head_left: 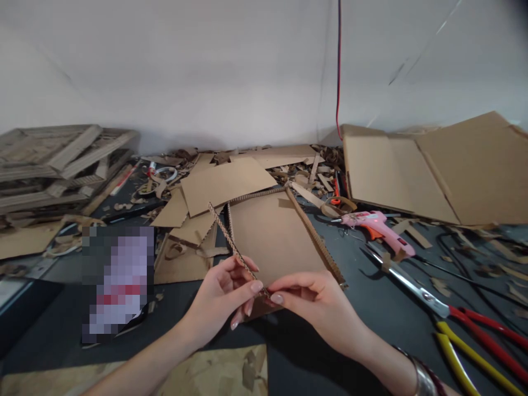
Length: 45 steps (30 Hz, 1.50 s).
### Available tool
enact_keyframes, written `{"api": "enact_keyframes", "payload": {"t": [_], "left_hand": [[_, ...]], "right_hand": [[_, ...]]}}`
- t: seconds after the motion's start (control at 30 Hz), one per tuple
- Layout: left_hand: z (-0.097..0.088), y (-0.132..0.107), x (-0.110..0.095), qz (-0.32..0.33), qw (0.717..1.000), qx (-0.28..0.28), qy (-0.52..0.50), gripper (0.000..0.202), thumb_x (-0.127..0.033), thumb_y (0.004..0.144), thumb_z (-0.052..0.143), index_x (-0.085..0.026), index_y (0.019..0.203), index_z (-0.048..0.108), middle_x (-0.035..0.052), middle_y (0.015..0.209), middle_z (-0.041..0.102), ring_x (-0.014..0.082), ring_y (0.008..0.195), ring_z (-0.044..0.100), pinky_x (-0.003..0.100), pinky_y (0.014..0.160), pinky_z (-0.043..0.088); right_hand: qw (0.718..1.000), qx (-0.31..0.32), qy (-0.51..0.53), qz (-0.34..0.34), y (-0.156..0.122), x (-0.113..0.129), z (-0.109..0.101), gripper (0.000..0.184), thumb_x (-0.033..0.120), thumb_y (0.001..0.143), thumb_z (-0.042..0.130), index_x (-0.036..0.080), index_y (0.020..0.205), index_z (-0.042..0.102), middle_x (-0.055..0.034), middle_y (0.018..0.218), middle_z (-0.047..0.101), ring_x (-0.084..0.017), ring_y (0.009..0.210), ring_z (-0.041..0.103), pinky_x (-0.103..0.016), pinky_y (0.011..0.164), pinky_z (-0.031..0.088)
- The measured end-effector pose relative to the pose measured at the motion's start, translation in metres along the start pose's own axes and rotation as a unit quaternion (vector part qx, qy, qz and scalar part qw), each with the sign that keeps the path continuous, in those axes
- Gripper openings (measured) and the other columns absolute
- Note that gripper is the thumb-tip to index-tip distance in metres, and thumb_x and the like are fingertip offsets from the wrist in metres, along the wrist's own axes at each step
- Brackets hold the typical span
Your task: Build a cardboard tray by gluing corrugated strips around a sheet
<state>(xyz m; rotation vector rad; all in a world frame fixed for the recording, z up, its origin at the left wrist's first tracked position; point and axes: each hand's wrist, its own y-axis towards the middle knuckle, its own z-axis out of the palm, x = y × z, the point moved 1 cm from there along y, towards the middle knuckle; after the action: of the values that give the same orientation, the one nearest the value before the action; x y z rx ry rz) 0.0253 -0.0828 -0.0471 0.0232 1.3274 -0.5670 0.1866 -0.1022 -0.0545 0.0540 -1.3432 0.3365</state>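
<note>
Between both hands runs a thin corrugated cardboard strip (226,232), slanting from upper left down to the fingertips. My left hand (225,291) pinches it along its lower part. At the strip's lower end, my right hand (313,302) grips it between thumb and index finger. Beneath and beyond the hands lies a cardboard panel (276,236) with corrugated strips standing along its far and right edges. My wrists partly cover the panel's near side. To the right of it rests a pink glue gun (377,228) with an orange trigger.
Long metal snips (427,297) with red handles and a yellow-handled tool (466,357) lie at right. Loose cardboard sheets (226,184) and scraps spread behind. Stacked cardboard frames (53,159) stand far left, an open cardboard box (396,176) back right. A blurred-out object (124,280) lies left.
</note>
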Motion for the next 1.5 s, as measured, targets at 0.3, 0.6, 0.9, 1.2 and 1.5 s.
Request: {"api": "enact_keyframes", "payload": {"t": [0.3,0.6,0.9,1.2,1.5], "left_hand": [[0.002,0.001,-0.001,0.005,1.0,0.004,-0.01,0.029,-0.033,0.07,0.068,-0.015,0.081,0.048,-0.0082,0.044,0.052,-0.002,0.026,0.032,0.006,0.025,0.026],[0.0,0.001,0.0,0.008,1.0,0.009,-0.018,0.027,-0.03,0.07,0.067,-0.015,0.081,0.048,-0.0071,0.046,0.054,-0.002,0.025,0.031,0.006,0.025,0.026],[-0.002,-0.001,0.003,0.008,0.999,0.023,-0.021,0.024,-0.027,0.072,0.067,-0.016,0.083,0.049,-0.006,0.051,0.056,-0.0013,0.027,0.036,0.006,0.025,0.029],[0.0,0.0,0.001,0.006,1.0,0.018,-0.018,0.026,-0.027,0.07,0.068,-0.015,0.082,0.049,-0.0062,0.05,0.055,-0.0005,0.028,0.037,0.006,0.025,0.029],[0.001,-0.001,-0.001,0.012,1.0,0.023,-0.013,0.024,-0.03,0.072,0.066,-0.016,0.079,0.048,-0.0071,0.044,0.051,0.0,0.026,0.032,0.009,0.026,0.025]], "right_hand": [[1.0,0.013,0.002,-0.028,0.001,0.004,0.002,0.006,0.023,0.068,0.068,0.023,0.071,0.073,0.0014,0.066,0.071,-0.011,0.065,0.066,-0.016,0.063,0.052],[0.999,0.025,-0.015,-0.04,-0.003,0.004,0.004,0.008,0.021,0.072,0.064,0.023,0.074,0.072,0.0008,0.068,0.071,-0.011,0.068,0.066,-0.016,0.064,0.052],[0.998,0.033,-0.019,-0.056,-0.005,0.001,0.002,0.008,0.022,0.072,0.065,0.023,0.076,0.072,-0.001,0.076,0.072,-0.013,0.07,0.066,-0.02,0.067,0.052],[0.993,0.016,-0.08,-0.091,-0.005,0.003,0.003,0.009,0.023,0.073,0.063,0.02,0.077,0.071,-0.0029,0.076,0.072,-0.015,0.07,0.067,-0.022,0.064,0.054],[0.937,-0.005,-0.254,-0.241,-0.009,0.007,0.002,0.015,0.015,0.079,0.055,0.022,0.083,0.068,-0.0018,0.079,0.071,-0.015,0.074,0.067,-0.022,0.067,0.054]]}}
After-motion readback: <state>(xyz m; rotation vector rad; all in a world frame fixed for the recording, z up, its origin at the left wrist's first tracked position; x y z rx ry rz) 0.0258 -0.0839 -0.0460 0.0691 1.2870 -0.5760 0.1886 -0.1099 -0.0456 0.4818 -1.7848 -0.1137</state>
